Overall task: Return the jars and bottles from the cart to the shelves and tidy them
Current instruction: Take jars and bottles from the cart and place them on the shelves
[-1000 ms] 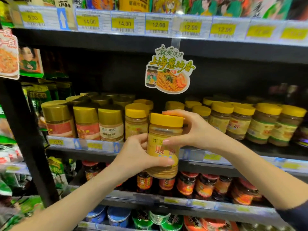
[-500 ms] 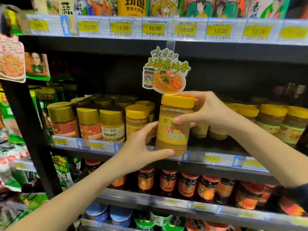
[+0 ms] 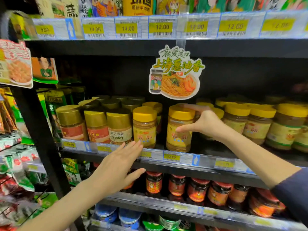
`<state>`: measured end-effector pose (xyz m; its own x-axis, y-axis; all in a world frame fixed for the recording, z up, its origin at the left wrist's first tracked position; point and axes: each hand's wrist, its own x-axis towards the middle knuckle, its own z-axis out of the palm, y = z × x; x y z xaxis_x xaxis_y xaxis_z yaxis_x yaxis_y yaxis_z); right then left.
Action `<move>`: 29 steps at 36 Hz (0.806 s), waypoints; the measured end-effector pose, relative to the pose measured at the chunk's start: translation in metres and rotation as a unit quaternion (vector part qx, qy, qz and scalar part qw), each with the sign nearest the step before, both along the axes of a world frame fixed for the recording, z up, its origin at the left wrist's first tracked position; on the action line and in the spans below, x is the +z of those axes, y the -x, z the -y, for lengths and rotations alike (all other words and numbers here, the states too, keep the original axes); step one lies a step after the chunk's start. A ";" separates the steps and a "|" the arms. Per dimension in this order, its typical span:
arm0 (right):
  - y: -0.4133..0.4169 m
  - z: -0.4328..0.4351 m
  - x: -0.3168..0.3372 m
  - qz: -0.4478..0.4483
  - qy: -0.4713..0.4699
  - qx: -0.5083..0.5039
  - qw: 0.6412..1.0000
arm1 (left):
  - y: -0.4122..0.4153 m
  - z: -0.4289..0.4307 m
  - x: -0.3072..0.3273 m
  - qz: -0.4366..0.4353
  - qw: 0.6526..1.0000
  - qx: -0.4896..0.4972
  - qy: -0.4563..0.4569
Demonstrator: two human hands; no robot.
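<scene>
A yellow-lidded jar of tan paste stands upright on the middle shelf, at the front. My right hand grips it from the right, fingers over the lid's far side and thumb on the label. My left hand hovers open below the shelf edge, palm down, holding nothing, its fingertips just under a matching yellow-lidded jar to the left. More yellow-lidded jars fill the row at the right.
Gold-lidded jars stand left of the yellow ones. A cardboard noodle sign hangs from the upper shelf above the held jar. Red-labelled sauce jars line the shelf below. Snack packets hang at the far left. Price tags run along each edge.
The jar went from being held in both hands in front of the shelf to standing on the middle shelf. My left hand let go and dropped below the edge.
</scene>
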<state>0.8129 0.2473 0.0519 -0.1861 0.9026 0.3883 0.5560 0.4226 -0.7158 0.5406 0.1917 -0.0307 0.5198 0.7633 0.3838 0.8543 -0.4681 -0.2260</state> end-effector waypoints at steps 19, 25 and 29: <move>0.018 -0.019 -0.015 0.013 0.017 0.031 0.999 | 0.000 -0.006 -0.004 0.010 1.000 -0.015 0.022; 0.025 -0.019 -0.015 0.044 0.004 0.042 0.998 | 0.001 -0.005 -0.005 0.006 1.000 -0.022 0.007; 0.023 -0.018 -0.017 0.061 0.019 0.046 0.997 | 0.002 -0.006 -0.006 0.013 0.999 -0.035 0.025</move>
